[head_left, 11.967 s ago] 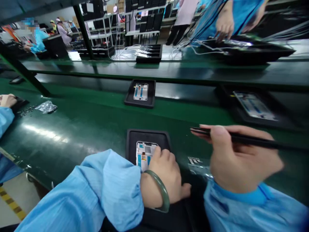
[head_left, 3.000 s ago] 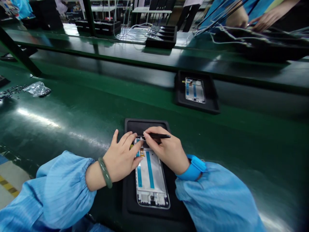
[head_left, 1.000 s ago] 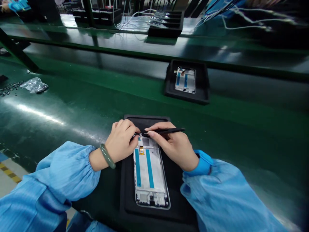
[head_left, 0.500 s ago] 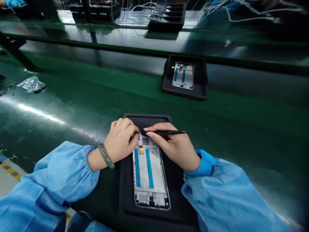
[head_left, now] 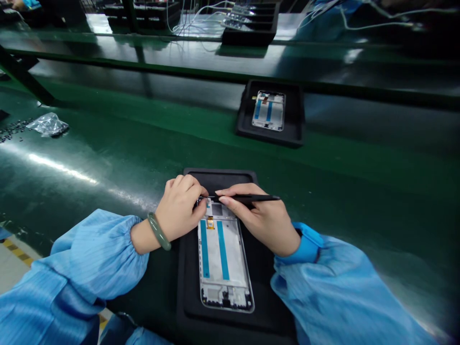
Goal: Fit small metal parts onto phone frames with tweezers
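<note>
A silver phone frame (head_left: 233, 254) with two blue strips and an orange flex connector lies in a black tray (head_left: 187, 297). My left hand (head_left: 179, 208) is closed at its top left corner; the thumb and index finger pinch something small and dark that I cannot make out. Black tweezers (head_left: 257, 197) rest in the pinch of my right hand (head_left: 268, 220). Their tips point left, towards my left fingertips at the frame's top edge. My fingers partly hide that edge.
Farther back, a second black tray (head_left: 296, 127) carries another phone frame (head_left: 276, 117). On the left are a clear plastic bag (head_left: 48, 125) and scattered small black parts (head_left: 13, 129). Behind runs a raised shelf with a slotted black rack (head_left: 268, 28) and white cables (head_left: 201, 17).
The far tray with the second phone frame has shifted slightly left. My right hand and the tweezers have moved a touch to the right; my left hand is nearly still.
</note>
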The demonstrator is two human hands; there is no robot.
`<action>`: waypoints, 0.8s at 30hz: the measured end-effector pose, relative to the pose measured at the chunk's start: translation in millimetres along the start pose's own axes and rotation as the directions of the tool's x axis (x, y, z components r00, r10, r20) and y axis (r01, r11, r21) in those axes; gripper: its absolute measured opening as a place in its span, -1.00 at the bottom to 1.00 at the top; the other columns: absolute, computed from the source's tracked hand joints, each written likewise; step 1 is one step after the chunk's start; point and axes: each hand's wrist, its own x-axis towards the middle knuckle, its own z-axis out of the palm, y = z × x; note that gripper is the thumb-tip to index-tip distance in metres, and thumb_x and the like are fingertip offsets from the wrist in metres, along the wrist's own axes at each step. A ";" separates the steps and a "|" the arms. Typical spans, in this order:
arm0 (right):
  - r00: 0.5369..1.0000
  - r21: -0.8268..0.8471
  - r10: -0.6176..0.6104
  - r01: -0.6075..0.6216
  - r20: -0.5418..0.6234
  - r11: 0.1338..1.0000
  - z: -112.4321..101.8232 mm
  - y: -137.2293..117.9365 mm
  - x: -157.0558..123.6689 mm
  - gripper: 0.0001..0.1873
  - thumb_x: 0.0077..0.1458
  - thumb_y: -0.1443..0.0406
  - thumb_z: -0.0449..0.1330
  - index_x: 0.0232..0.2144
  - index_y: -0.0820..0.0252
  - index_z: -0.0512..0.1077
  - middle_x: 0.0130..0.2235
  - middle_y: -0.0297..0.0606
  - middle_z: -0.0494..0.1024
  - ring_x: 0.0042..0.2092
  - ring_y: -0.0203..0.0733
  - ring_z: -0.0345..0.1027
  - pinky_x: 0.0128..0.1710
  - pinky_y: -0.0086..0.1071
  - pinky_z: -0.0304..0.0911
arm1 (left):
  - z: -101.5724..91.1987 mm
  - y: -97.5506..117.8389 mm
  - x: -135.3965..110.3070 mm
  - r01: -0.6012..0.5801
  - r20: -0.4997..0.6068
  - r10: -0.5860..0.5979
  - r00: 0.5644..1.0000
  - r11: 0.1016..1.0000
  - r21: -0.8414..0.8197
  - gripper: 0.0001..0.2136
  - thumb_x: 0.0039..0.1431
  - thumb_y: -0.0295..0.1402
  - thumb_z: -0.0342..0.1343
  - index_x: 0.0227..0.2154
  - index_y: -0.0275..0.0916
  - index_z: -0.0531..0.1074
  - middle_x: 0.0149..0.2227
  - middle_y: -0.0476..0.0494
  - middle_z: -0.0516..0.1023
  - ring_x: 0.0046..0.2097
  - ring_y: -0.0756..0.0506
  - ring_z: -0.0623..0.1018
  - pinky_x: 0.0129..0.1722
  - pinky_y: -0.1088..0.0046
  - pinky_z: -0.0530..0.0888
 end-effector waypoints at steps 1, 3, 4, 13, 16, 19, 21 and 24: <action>1.000 -0.004 -0.004 0.004 -0.002 1.000 -0.2 -0.1 0.2 -0.92 0.14 0.35 0.18 -0.27 0.11 0.40 -0.29 -0.31 0.54 -0.25 -0.19 0.45 -0.24 -0.37 0.39 | 0.1 -0.2 0.1 -0.001 -0.001 0.001 1.000 1.000 0.001 -0.92 0.16 -0.45 0.01 -0.31 -0.23 0.39 -0.26 -0.08 0.40 -0.16 -0.13 0.36 -0.16 0.25 0.27; 1.000 -0.006 -0.009 0.009 -0.005 1.000 -0.6 -0.5 0.5 -0.93 0.14 0.35 0.18 -0.27 0.12 0.40 -0.29 -0.31 0.54 -0.24 -0.18 0.45 -0.23 -0.37 0.39 | 0.5 -0.7 0.2 -0.003 -0.003 0.003 1.000 1.000 0.002 -0.92 0.16 -0.45 0.01 -0.31 -0.24 0.39 -0.26 -0.09 0.39 -0.16 -0.13 0.36 -0.16 0.25 0.27; 1.000 -0.006 -0.011 0.011 -0.006 1.000 -0.8 -0.7 0.6 -0.93 0.14 0.36 0.18 -0.27 0.12 0.40 -0.29 -0.31 0.54 -0.24 -0.19 0.45 -0.24 -0.37 0.39 | 0.6 -0.9 0.2 -0.004 -0.003 0.004 1.000 1.000 0.001 -0.92 0.16 -0.45 0.01 -0.31 -0.24 0.39 -0.26 -0.09 0.39 -0.16 -0.13 0.36 -0.16 0.25 0.28; 0.999 -0.044 0.024 -0.026 -0.037 0.999 -0.9 -4.2 2.6 -0.96 0.14 0.34 0.19 -0.30 0.13 0.41 -0.31 -0.33 0.55 -0.28 -0.21 0.45 -0.30 -0.42 0.37 | -0.6 -0.5 -0.2 -0.003 -0.006 0.003 1.000 1.000 0.001 -0.92 0.17 -0.44 0.01 -0.31 -0.23 0.39 -0.26 -0.10 0.40 -0.15 -0.14 0.36 -0.15 0.24 0.28; 0.998 -0.032 0.046 -0.047 -0.043 0.998 -0.9 -4.5 3.1 -0.97 0.13 0.33 0.20 -0.31 0.13 0.41 -0.32 -0.33 0.55 -0.30 -0.21 0.45 -0.34 -0.42 0.36 | -0.7 -1.1 0.2 -0.004 -0.007 0.004 1.000 1.000 0.007 -0.92 0.18 -0.42 0.01 -0.31 -0.23 0.39 -0.26 -0.10 0.39 -0.15 -0.14 0.36 -0.15 0.24 0.29; 0.997 -0.006 0.054 -0.055 -0.045 0.998 -0.9 -4.3 3.1 -0.97 0.13 0.33 0.20 -0.31 0.14 0.42 -0.31 -0.32 0.55 -0.28 -0.21 0.46 -0.32 -0.42 0.37 | -0.3 -1.9 0.4 -0.001 -0.006 0.001 1.000 1.000 0.009 -0.93 0.18 -0.42 0.02 -0.32 -0.22 0.39 -0.27 -0.09 0.39 -0.16 -0.14 0.36 -0.15 0.24 0.29; 0.998 0.014 0.051 -0.051 -0.042 0.999 -0.8 -4.1 3.2 -0.95 0.12 0.34 0.20 -0.30 0.14 0.42 -0.30 -0.32 0.55 -0.26 -0.21 0.46 -0.31 -0.42 0.38 | 0.0 -2.1 0.3 0.002 -0.005 -0.001 1.000 1.000 0.012 -0.93 0.18 -0.41 0.02 -0.32 -0.23 0.39 -0.27 -0.09 0.39 -0.16 -0.14 0.36 -0.16 0.24 0.29; 0.999 0.035 0.040 -0.039 -0.031 0.999 -0.5 -4.0 3.5 -0.94 0.12 0.35 0.20 -0.30 0.14 0.42 -0.29 -0.31 0.55 -0.25 -0.21 0.45 -0.31 -0.42 0.38 | -0.1 -2.1 0.2 0.001 -0.004 -0.001 1.000 1.000 0.021 -0.93 0.18 -0.41 0.01 -0.33 -0.23 0.38 -0.27 -0.09 0.39 -0.16 -0.14 0.36 -0.16 0.24 0.29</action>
